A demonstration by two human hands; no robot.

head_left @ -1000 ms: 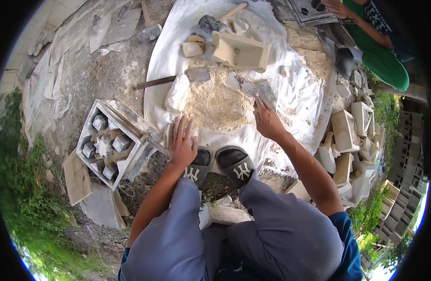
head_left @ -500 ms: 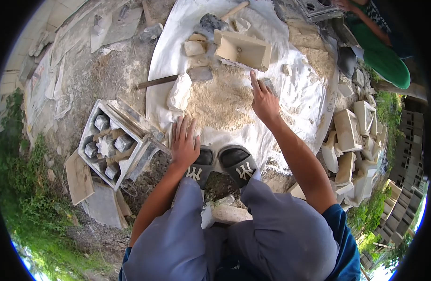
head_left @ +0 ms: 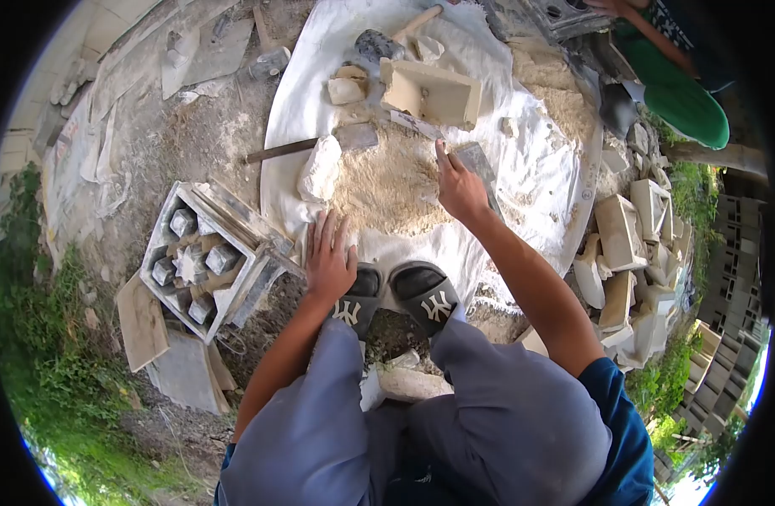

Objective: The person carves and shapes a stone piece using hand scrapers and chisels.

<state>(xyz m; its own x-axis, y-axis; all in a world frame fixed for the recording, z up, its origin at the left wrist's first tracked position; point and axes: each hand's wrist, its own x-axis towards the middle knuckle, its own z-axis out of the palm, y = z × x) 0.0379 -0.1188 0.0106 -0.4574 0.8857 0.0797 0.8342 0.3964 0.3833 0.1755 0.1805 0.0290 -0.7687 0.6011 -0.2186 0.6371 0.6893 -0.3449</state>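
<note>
1. The flat scraper blade [head_left: 412, 124] is at the far edge of the pale sandy powder [head_left: 389, 190], right by the hollow block [head_left: 455, 101]; I can't tell if it touches the block
2. The right hand [head_left: 465, 190] grips the near end of the blade, with one finger pointing along it
3. The left hand [head_left: 329, 257] lies flat with its fingers spread, holding nothing that I can see, near the white chunk [head_left: 320, 169]
4. The block might chip if the blade bumps its thin wall, because the two are so close
5. The blade could also catch on the wrinkly white sheet [head_left: 543, 190] and tug it, which might spill powder
6. The hollow block is like a box, and its inside shows with a small dark spot
7. The metal mold [head_left: 230, 298] on the left holds grey lumps [head_left: 224, 259] around a star-shaped piece [head_left: 189, 263]
8. Farther out are a mallet [head_left: 379, 45], a heap of pale blocks [head_left: 621, 232] and another person's hand [head_left: 604, 7]
</note>
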